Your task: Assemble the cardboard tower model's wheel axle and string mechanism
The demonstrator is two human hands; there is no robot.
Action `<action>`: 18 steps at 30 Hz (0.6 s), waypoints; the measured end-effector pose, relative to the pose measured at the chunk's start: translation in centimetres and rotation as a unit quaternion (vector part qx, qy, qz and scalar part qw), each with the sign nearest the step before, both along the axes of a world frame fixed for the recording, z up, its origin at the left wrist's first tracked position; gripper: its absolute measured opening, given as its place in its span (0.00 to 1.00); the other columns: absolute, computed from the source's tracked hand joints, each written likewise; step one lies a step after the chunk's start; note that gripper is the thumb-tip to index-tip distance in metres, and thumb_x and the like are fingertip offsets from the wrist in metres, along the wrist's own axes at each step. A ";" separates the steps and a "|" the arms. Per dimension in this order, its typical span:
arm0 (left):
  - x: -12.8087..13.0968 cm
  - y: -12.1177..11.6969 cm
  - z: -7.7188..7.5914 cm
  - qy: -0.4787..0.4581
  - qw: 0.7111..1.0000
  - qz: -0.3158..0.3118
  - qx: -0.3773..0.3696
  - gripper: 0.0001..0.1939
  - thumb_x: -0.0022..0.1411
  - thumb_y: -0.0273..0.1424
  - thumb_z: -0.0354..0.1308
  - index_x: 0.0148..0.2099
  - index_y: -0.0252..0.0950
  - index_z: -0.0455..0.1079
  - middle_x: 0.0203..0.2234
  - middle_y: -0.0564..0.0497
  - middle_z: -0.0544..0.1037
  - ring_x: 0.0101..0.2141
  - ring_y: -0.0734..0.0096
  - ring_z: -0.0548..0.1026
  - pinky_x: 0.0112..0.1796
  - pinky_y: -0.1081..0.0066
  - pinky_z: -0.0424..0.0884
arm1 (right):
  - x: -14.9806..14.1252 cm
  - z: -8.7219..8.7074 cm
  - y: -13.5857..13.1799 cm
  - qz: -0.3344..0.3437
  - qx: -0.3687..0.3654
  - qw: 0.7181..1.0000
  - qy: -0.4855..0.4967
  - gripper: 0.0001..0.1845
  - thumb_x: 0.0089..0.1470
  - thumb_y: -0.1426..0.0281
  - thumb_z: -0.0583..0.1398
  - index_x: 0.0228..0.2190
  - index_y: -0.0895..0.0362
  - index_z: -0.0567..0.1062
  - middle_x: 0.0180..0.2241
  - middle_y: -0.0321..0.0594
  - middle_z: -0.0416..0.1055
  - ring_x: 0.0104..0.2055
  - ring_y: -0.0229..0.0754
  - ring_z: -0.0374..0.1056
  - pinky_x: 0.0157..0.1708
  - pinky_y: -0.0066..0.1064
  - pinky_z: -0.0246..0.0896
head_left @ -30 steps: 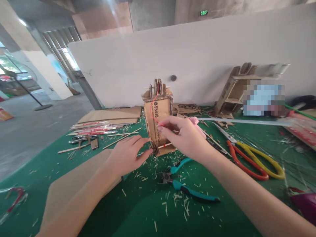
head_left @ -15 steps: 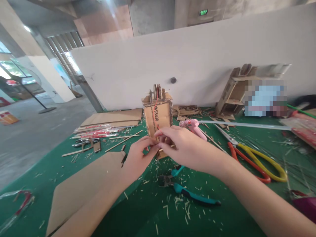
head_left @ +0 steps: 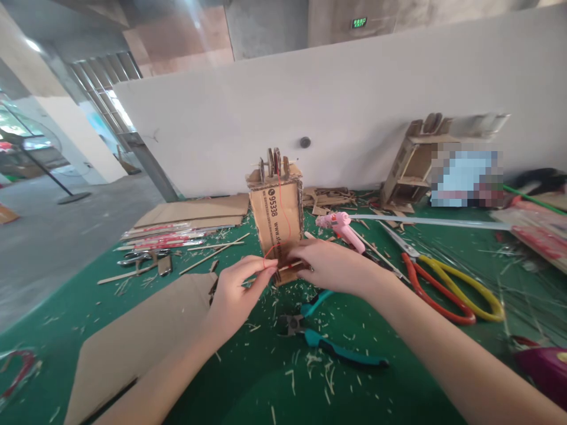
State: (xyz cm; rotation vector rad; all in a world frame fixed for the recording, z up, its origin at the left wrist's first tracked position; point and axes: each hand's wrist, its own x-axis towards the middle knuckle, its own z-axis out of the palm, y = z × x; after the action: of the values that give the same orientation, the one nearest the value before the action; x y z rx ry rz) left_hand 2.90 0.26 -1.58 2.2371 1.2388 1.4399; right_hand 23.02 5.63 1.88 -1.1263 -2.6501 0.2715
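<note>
A tall cardboard box (head_left: pixel 263 227) with printed numbers stands upright on the green table. Cardboard discs (head_left: pixel 270 164) sit on top, and a thin red string (head_left: pixel 289 219) hangs from them down the front. My left hand (head_left: pixel 241 289) pinches the red string between thumb and forefinger, just in front of the box's lower left. At the lower right of the box, my right hand (head_left: pixel 330 265) is closed, its fingertips bent toward the box front near a thin pale stick (head_left: pixel 286 268). What those fingertips grip is hidden.
Teal-handled cutting pliers (head_left: pixel 341 348) lie close below my hands. To the right are a pink glue gun (head_left: pixel 343 227) and large scissors (head_left: pixel 443 283). A flat cardboard sheet (head_left: pixel 146 330) lies under my left forearm. A second cardboard structure (head_left: pixel 405 171) stands at the back right.
My hands were together at the box's lower front; now they are apart, the left slightly lower and leftward with the string showing between its fingertips. The view has shifted slightly.
</note>
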 end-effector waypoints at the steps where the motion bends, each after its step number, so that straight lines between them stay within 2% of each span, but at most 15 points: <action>1: 0.0 0.0 -0.1 0.001 1.000 0.000 0.004 0.05 0.62 0.27 0.56 0.39 0.38 0.74 0.33 0.52 0.78 0.32 0.74 0.75 0.35 0.74 0.73 | 0.0 0.0 0.0 0.017 -0.008 1.000 0.005 0.14 0.50 0.74 0.56 0.38 0.53 0.77 0.33 0.40 0.75 0.36 0.42 0.68 0.34 0.30 0.56; 4: -0.1 0.1 -0.4 0.011 1.000 -0.005 0.012 0.06 0.63 0.27 0.56 0.40 0.38 0.74 0.34 0.51 0.78 0.34 0.73 0.75 0.36 0.72 0.73 | 0.1 0.0 0.2 0.049 -0.032 0.998 0.014 0.14 0.52 0.74 0.55 0.39 0.53 0.77 0.34 0.40 0.75 0.38 0.43 0.68 0.35 0.31 0.57; 11: 0.0 -0.1 -0.4 0.032 0.999 -0.011 0.024 0.07 0.63 0.27 0.56 0.41 0.38 0.74 0.35 0.50 0.78 0.36 0.72 0.75 0.38 0.70 0.72 | 0.0 0.1 0.0 0.043 -0.047 0.998 0.028 0.16 0.52 0.73 0.55 0.43 0.53 0.75 0.34 0.39 0.75 0.36 0.42 0.69 0.31 0.29 0.56; 15: 0.0 0.0 -0.3 0.031 0.999 -0.015 0.027 0.06 0.63 0.26 0.56 0.40 0.38 0.74 0.34 0.51 0.78 0.36 0.73 0.75 0.38 0.71 0.72 | 0.1 0.1 0.1 0.052 -0.038 0.998 0.017 0.13 0.52 0.73 0.55 0.39 0.54 0.76 0.35 0.40 0.75 0.38 0.42 0.68 0.34 0.30 0.56; 18: 0.0 0.0 -0.3 0.034 0.999 -0.016 0.030 0.06 0.63 0.26 0.56 0.40 0.38 0.74 0.34 0.51 0.78 0.36 0.73 0.75 0.38 0.71 0.72 | 0.2 0.1 0.1 0.030 -0.045 0.998 0.021 0.12 0.53 0.71 0.54 0.37 0.54 0.76 0.32 0.39 0.74 0.35 0.40 0.68 0.31 0.29 0.55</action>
State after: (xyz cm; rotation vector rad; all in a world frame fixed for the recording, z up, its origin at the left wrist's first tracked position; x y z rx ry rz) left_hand 2.86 0.26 -1.92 2.3533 1.1889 1.4176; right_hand 23.21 5.78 2.02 -1.0552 -2.6624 0.4244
